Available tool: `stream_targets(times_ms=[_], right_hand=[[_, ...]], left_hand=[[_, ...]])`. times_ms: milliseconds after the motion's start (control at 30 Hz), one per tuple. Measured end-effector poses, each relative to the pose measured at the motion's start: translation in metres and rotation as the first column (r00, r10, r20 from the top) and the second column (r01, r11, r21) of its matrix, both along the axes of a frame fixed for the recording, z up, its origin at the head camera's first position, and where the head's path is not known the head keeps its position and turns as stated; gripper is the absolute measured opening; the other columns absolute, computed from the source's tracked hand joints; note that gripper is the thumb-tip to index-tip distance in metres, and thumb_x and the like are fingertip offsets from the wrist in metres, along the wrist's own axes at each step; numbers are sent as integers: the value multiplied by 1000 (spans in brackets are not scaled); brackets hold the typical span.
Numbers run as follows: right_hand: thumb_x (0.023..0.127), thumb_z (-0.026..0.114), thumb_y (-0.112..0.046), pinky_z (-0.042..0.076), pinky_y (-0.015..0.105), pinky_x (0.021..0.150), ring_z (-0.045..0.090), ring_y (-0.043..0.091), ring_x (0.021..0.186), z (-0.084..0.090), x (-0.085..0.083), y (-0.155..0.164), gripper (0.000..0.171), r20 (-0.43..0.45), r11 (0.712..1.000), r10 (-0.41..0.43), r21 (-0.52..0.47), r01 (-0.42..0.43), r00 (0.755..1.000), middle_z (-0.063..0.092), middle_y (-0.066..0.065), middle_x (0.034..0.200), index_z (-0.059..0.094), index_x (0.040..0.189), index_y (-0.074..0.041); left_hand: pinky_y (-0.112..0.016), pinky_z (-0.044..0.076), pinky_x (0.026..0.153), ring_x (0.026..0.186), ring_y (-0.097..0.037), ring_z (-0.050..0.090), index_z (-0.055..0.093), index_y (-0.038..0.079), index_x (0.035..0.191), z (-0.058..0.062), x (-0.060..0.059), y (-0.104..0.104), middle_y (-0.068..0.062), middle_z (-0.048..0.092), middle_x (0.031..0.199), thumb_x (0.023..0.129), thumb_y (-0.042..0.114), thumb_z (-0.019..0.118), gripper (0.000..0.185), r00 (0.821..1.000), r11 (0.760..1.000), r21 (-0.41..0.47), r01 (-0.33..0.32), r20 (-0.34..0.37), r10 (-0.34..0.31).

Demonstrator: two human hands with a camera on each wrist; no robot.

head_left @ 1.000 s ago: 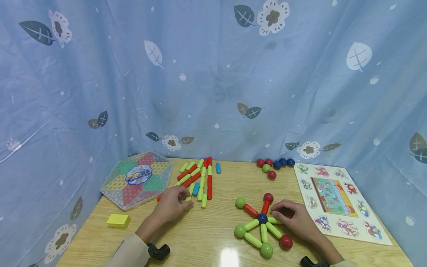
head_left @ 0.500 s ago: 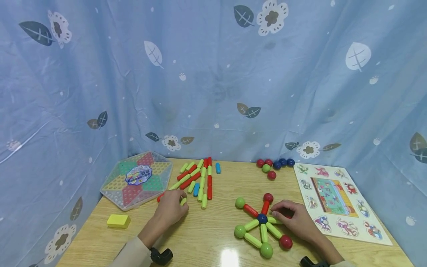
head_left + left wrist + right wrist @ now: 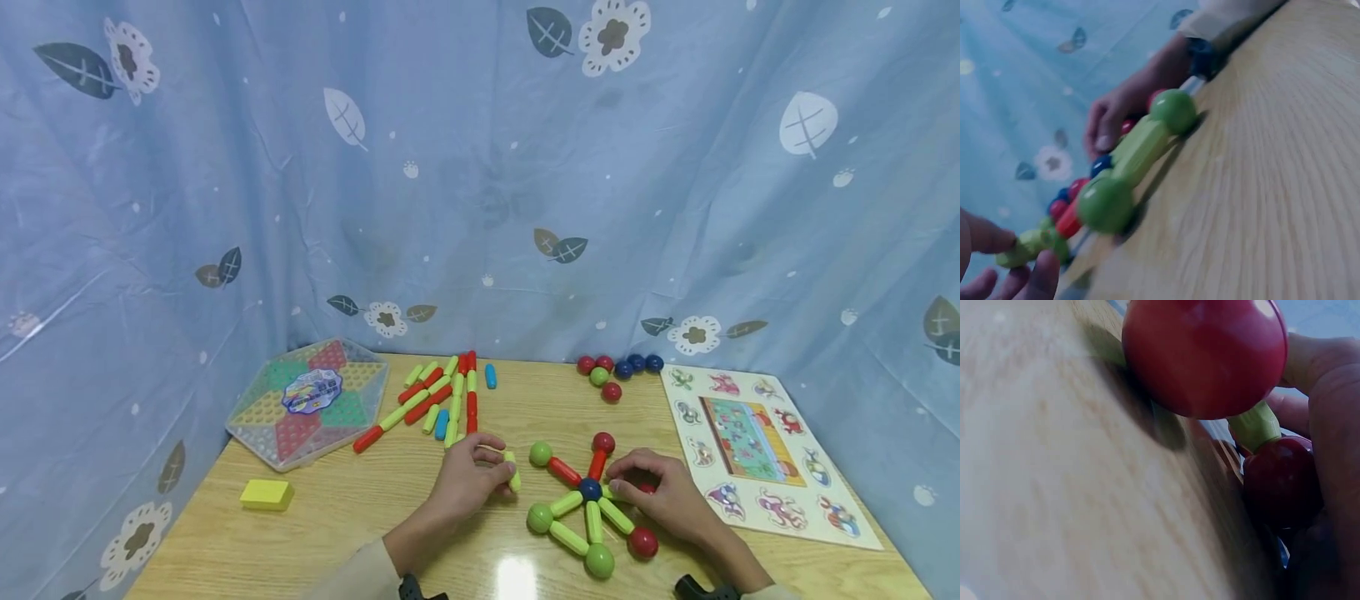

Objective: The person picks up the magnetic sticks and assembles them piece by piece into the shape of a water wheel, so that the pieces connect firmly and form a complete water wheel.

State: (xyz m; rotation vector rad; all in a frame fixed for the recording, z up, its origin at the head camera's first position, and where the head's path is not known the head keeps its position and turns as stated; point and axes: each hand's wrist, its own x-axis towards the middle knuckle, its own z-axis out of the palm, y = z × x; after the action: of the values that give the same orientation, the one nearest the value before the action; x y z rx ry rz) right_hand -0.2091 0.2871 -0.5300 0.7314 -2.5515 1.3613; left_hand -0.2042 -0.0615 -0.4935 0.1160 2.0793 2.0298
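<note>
The left hand (image 3: pixel 468 483) pinches a green rod (image 3: pixel 512 471), long axis near-far, just left of the star figure (image 3: pixel 590 507). The right hand (image 3: pixel 660 492) curls on the figure's right side, holding it.

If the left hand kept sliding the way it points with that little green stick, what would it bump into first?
Probably the green ball at the tip of the star figure's red arm; the left hand with its green stick points right at it. Depth is uncertain.

You see: loose balls (image 3: pixel 617 371), upper centre — 6 (3 red, 2 blue, 1 green) | hexagonal boards (image 3: pixel 310 402) — 1 | yellow blocks (image 3: pixel 266 494) — 1 | puzzle boards (image 3: pixel 757 450) — 1 | hands — 2
</note>
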Motion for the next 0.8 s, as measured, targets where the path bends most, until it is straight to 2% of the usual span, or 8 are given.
stream_targets(times_ms=[100,267,333,400,533,667,800], right_hand=[[99,82,-11,56,22,79,70,6,90,-1,1,0,18,5,1000,0,12,0,1000,78,-10,102,81,107,-27],[99,81,-12,55,23,76,69,6,88,-1,1,1,18,10,1000,-2,27,2,1000,78,-10,102,81,107,-28],[99,82,-12,55,23,75,68,6,87,-1,1,1,18,8,1000,-7,26,7,1000,78,-10,102,81,106,-28],[98,82,-11,55,23,75,68,5,88,-1,1,0,19,7,1000,-11,23,11,1000,78,-11,102,81,106,-29],[98,82,-11,55,23,75,68,5,89,0,0,0,19,1,999,-10,30,10,1000,78,-11,102,81,106,-28],[98,82,-12,54,23,75,67,5,89,0,0,1,18,4,999,-7,35,7,1000,78,-11,102,81,106,-29],[98,82,-12,54,23,76,67,5,88,-1,0,1,18,2,999,-6,37,6,1000,77,-11,102,81,106,-28]], left_hand=[[-36,66,68,72,-18,74,54,-3,126,-5,0,19,-13,68,107,98,2,79,38,1000,1000,-29,9,-11,-9],[-32,62,59,63,-21,73,52,0,123,-6,1,35,-9,71,98,97,6,82,39,997,985,-160,56,-48,-65],[-32,61,58,63,-22,73,53,-2,131,-4,0,37,-7,73,94,97,8,82,46,994,977,-198,74,-64,-88],[-32,60,57,63,-22,74,50,-3,145,-2,-2,37,-4,75,91,97,9,82,59,990,967,-236,95,-76,-115],[-29,58,56,62,-20,73,36,-1,166,0,-7,38,0,77,86,98,9,81,82,978,943,-302,141,-107,-181],[-26,53,54,61,-19,71,47,0,161,1,-10,38,-1,76,84,98,8,79,71,968,928,-326,178,-113,-225],[-26,53,52,61,-19,71,58,2,148,0,-10,38,-1,75,85,97,7,79,55,969,930,-323,177,-108,-222]])
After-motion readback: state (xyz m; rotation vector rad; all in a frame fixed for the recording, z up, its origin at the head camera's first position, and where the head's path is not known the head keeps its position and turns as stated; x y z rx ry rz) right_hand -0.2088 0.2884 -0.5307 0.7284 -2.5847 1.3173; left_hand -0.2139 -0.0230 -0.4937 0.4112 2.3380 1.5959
